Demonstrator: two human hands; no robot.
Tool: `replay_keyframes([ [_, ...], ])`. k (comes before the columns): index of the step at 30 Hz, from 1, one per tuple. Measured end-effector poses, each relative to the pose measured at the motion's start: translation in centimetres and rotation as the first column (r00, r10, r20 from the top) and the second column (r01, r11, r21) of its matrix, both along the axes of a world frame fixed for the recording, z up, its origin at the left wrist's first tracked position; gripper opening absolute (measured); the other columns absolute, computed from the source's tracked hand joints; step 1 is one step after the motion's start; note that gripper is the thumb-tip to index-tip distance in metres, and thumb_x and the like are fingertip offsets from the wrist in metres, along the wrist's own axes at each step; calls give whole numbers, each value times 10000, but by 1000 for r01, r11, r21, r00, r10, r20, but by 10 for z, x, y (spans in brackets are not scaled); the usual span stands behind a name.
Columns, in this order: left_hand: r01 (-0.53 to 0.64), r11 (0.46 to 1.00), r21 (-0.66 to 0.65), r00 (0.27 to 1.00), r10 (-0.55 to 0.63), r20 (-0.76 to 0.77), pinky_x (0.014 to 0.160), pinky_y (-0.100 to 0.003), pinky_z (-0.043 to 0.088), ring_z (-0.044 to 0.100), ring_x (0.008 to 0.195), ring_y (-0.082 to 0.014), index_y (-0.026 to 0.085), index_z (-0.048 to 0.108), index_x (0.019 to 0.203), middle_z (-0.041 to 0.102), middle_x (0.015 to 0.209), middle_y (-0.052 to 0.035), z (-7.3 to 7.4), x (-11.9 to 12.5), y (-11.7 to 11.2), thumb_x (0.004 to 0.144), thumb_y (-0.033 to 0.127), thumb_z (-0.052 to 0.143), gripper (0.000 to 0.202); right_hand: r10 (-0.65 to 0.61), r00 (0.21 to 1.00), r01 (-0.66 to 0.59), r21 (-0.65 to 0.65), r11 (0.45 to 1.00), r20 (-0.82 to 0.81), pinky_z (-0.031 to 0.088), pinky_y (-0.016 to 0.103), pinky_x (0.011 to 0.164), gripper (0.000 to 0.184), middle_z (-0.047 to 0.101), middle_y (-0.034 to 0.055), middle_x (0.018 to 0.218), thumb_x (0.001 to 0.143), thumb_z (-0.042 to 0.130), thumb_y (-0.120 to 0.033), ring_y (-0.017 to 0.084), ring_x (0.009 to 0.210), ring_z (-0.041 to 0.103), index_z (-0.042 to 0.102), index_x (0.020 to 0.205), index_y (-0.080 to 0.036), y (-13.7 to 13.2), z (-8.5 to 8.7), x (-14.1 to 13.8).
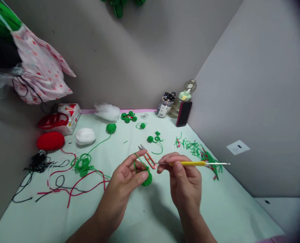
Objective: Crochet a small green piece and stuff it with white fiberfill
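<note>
Between thumb and fingers, my left hand (128, 175) pinches a small round green crochet piece (147, 179). Green yarn runs from that piece up over my raised left index finger. My right hand (184, 179) grips a crochet hook (190, 163) by its yellow handle, like a pen. One metal end of the hook points left towards the green piece; the other end sticks out to the right. Whether the hook tip touches the yarn I cannot tell. Orange thread snips (150, 159) lie on the table just behind my hands.
Left on the table (215, 209) are a red yarn ball (50, 140), a white yarn ball (85, 136) and loose strands. A green yarn ball (111, 128) and white stuffing (107, 112) lie further back. Yarn scraps (208, 158), a phone (184, 114) and a pen holder (165, 105) are right.
</note>
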State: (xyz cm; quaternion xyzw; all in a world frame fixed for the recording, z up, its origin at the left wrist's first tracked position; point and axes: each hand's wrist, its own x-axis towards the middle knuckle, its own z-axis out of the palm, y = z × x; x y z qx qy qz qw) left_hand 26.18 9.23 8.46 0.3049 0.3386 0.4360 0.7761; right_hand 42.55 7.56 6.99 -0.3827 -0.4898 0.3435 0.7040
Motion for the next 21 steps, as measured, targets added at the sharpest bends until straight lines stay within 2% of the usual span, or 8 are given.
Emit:
replay_keyframes([
  [6,-14,999,42,1000,15,-28,838,-306,444,557,827,-149,254,749,1293,622,854,7,-3,0,0,824,299,880,489,90,994,-91,20,996,57,583,347,729,217,739,40,858,1066,589,-291,186,788,696,792,1002,-253,-6,2,-1],
  [10,-15,998,55,999,18,-43,821,-317,459,575,819,-160,251,743,1292,624,829,10,-2,1,-1,812,315,889,506,76,991,-79,18,997,111,573,365,762,214,747,43,873,1070,585,-278,197,826,692,795,1027,-263,-6,1,-1],
  [21,-25,998,63,998,28,-53,830,-311,468,586,828,-161,259,705,1354,627,832,15,-5,-1,0,836,302,875,547,103,992,-105,19,994,66,601,332,739,228,731,34,922,1081,565,-254,169,825,725,788,1035,-248,-7,-2,0],
])
